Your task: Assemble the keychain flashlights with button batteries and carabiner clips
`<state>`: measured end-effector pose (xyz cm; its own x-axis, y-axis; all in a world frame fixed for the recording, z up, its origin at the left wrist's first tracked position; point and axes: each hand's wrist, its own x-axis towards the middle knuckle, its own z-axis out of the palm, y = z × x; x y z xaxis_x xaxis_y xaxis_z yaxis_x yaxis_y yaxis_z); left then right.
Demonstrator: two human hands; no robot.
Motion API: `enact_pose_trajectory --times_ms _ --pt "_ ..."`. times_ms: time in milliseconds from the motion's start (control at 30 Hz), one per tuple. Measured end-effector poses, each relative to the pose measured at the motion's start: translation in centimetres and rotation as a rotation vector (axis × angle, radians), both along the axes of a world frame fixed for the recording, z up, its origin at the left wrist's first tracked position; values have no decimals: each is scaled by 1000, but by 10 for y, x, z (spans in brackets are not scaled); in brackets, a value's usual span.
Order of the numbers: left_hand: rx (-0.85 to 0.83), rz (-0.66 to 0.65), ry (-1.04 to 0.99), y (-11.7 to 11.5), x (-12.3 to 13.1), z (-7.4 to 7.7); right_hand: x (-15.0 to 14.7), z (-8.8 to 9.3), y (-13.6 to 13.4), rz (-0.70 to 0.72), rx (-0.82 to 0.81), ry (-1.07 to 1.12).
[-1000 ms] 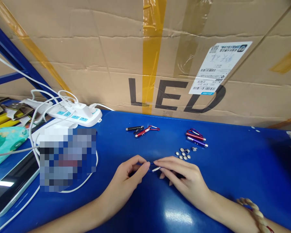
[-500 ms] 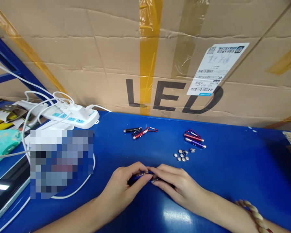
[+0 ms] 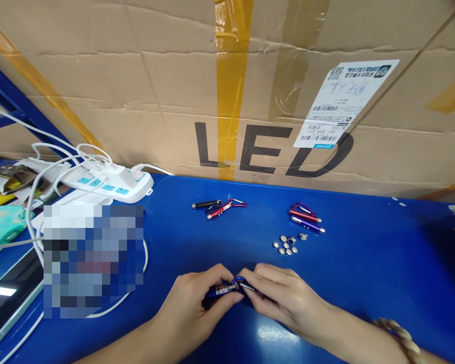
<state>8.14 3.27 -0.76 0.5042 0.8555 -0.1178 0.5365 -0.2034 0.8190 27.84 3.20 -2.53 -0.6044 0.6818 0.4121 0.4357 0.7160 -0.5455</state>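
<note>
Between thumb and fingers, my left hand [image 3: 193, 301] grips a small blue penlight [image 3: 222, 290] with a white label, its near end covered by the palm. A blue carabiner clip [image 3: 239, 279] joins its right end. My right hand [image 3: 288, 296] is closed on that clip, the fingertips hiding part of it. Beyond my right hand lie several silver button cells [image 3: 287, 245] in a loose cluster, along with small metal pieces [image 3: 303, 236]. Further back rest a red penlight [image 3: 305, 216] with a clip and a purple penlight [image 3: 308, 225].
A black penlight [image 3: 205, 205] and another red penlight [image 3: 219, 210] lie toward the back of the blue table [image 3: 167, 227]. On the left are a white power strip [image 3: 132, 189] with tangled cables and a blurred-out object. A large cardboard box [image 3: 167, 81] stands behind.
Both hands have come slightly nearer to me. The blue clip, mostly covered by fingers before, now shows as a loop between the hands, and more of the penlight's label is visible.
</note>
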Motion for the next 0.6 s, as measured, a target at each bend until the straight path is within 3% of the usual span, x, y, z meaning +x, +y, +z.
enact_pose_trajectory --times_ms 300,500,600 --pt "35 -138 -85 -8 3 -8 -1 2 1 -136 -5 155" --pt "69 -197 -60 -14 0 -19 -1 8 -3 -94 107 159" --pt "227 -220 -60 -20 0 -28 -3 7 -7 -153 129 154"
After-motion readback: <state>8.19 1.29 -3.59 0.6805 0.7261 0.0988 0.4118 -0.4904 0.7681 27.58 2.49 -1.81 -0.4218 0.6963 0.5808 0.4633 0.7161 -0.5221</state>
